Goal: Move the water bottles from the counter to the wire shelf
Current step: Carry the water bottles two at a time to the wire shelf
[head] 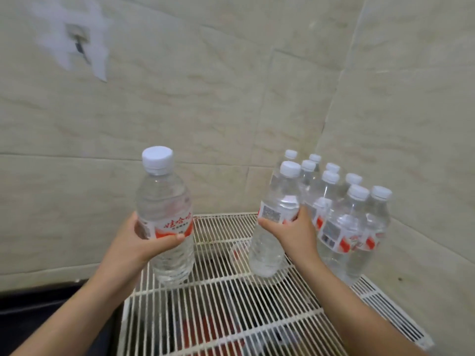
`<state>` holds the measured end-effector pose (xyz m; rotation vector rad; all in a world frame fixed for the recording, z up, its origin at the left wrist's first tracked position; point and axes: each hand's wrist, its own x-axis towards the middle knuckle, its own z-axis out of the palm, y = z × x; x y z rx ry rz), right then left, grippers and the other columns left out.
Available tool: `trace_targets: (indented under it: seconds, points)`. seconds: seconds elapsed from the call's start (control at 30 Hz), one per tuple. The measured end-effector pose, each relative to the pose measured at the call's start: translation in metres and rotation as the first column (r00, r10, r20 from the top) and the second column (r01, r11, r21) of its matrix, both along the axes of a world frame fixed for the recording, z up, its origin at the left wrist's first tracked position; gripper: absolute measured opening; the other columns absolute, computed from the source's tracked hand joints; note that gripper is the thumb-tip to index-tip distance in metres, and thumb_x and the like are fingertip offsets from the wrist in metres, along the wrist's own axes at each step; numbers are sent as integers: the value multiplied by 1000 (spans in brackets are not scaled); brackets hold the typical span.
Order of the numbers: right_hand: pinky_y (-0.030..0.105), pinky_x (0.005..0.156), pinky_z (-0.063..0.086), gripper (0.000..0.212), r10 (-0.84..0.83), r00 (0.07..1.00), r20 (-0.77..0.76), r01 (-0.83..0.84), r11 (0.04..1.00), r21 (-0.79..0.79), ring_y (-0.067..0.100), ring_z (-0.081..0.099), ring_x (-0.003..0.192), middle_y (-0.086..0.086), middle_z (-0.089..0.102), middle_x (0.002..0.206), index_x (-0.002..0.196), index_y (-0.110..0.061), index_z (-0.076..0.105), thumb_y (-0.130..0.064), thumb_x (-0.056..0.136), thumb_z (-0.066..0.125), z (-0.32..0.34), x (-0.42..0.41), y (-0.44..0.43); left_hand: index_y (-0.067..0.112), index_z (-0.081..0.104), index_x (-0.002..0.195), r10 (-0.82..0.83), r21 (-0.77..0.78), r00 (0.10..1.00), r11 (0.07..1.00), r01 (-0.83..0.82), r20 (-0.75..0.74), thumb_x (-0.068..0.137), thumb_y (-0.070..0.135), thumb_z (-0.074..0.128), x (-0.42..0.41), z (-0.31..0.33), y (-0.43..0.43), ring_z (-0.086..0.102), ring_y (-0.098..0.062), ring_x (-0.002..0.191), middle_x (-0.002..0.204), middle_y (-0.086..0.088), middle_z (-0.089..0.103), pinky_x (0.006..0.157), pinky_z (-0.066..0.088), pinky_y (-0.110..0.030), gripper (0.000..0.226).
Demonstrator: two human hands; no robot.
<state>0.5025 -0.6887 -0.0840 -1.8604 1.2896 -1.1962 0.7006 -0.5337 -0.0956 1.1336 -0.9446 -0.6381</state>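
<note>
Wrapping round the red-and-white label of a water bottle [164,217], the fingers of the left hand [140,238] hold it closed in a firm grasp: the thumb lies flat across the front of the label, pointing right, and the other fingers are hidden behind the bottle. The palm sits against the bottle's left side, and the bare forearm runs down and left to the lower left corner of the view. This bottle stands upright with its base at or just above the wires near the left edge of the wire shelf [226,304]; whether it touches cannot be told.

The right hand [293,231] grips a second bottle [276,222] at its label too, thumb reaching left across the front, fingers curled round the far right side. Its wrist bends slightly, and the forearm slants down to the lower right. That bottle leans a little to the right, its base on or just over the middle of the shelf.

Just beside it, a cluster of upright bottles [344,227] fills the shelf's back right corner, against the tiled wall [205,86].
</note>
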Motion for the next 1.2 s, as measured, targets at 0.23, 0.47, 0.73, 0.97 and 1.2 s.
trace_targets:
  seconds: [0.23, 0.47, 0.73, 0.97, 1.2]
  points:
    - [40, 85, 47, 73, -161, 987, 28, 159, 985, 72, 30, 57, 105, 8, 57, 119, 119, -13, 43, -45, 62, 77, -1, 55, -80, 9, 59, 106, 109, 32, 994, 993, -109, 15, 33, 13, 85, 23, -7, -5, 71, -11, 76, 89, -9, 74, 56, 53, -11, 77]
    - [44, 94, 41, 76, -264, 960, 93, 247, 955, 161, 37, 50, 117, 14, 51, 130, 126, -7, 40, -39, 67, 77, 0, 93, -119, 17, 58, 90, 205, 40, 979, 978, -204, -22, 46, -2, 81, 30, -4, -24, 69, -2, 63, 71, 9, 75, 50, 50, -11, 53]
    - [43, 83, 46, 76, -322, 947, -12, 319, 930, 184, 36, 56, 105, 16, 53, 122, 122, -3, 37, -43, 69, 74, -7, 103, -129, 22, 56, 96, 144, 144, 990, 979, -141, -12, 55, 9, 81, 29, -3, -79, 68, -19, 80, 87, -4, 71, 66, 51, -24, 51]
    - [49, 106, 36, 79, -125, 992, -29, 129, 969, 211, 33, 38, 130, 14, 35, 143, 139, -10, 24, -21, 76, 70, -25, 91, -115, 13, 53, 107, 84, 195, 996, 978, -79, -15, 65, 2, 75, 15, -10, -158, 63, -25, 93, 98, -6, 67, 85, 51, -41, 49]
    - [26, 97, 41, 70, 138, 990, 22, -139, 958, 253, 15, 38, 125, -1, 31, 142, 142, -27, 18, -17, 86, 60, -32, 31, -51, 10, 52, 116, 29, 196, 999, 980, -23, -28, 66, 2, 74, -3, -11, -222, 63, -17, 88, 103, -8, 66, 67, 48, -25, 55]
